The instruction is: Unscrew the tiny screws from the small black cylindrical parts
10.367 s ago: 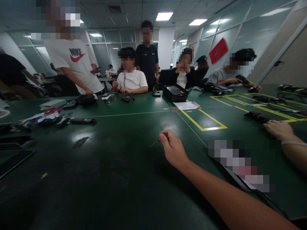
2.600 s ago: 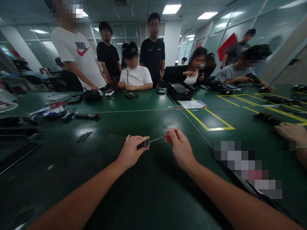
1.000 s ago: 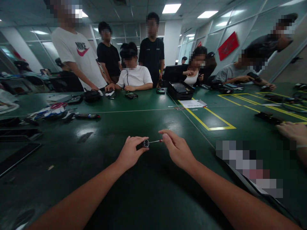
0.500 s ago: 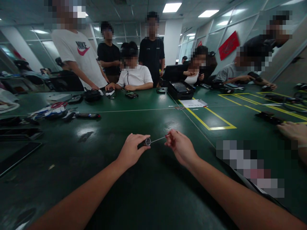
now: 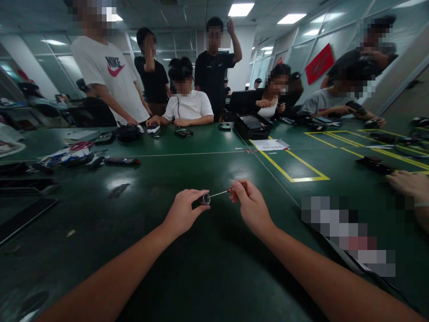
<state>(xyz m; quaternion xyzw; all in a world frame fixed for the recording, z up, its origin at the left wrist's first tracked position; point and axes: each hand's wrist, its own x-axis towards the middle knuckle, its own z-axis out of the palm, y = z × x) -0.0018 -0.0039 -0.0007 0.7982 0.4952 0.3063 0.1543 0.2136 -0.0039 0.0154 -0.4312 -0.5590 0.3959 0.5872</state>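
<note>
My left hand [image 5: 181, 213] is closed around a short dark cylinder with a silver ring at its open end [image 5: 206, 199], pinched between thumb and fingers above the table. From the right, my right hand [image 5: 253, 203] grips a thin screwdriver [image 5: 219, 193] by its small red handle, most of which the fingers hide. The slim metal shaft points left, and its tip meets the cylinder's open end; whether it reaches inside cannot be made out. Both hands are in the middle of the view, over the green table [image 5: 187, 268].
Gloves and tools [image 5: 78, 156] lie in a heap at the left, beside a red-and-black pen-like tool [image 5: 122, 161]. A black box [image 5: 253, 126] and white paper [image 5: 271, 145] are farther back. Another person's hand [image 5: 407, 183] rests at the right. Several people are around the table.
My right hand has turned, its thumb now on top, and has shifted slightly left with the screwdriver. My left hand stays nearly still. Two standing people across the table have raised a hand.
</note>
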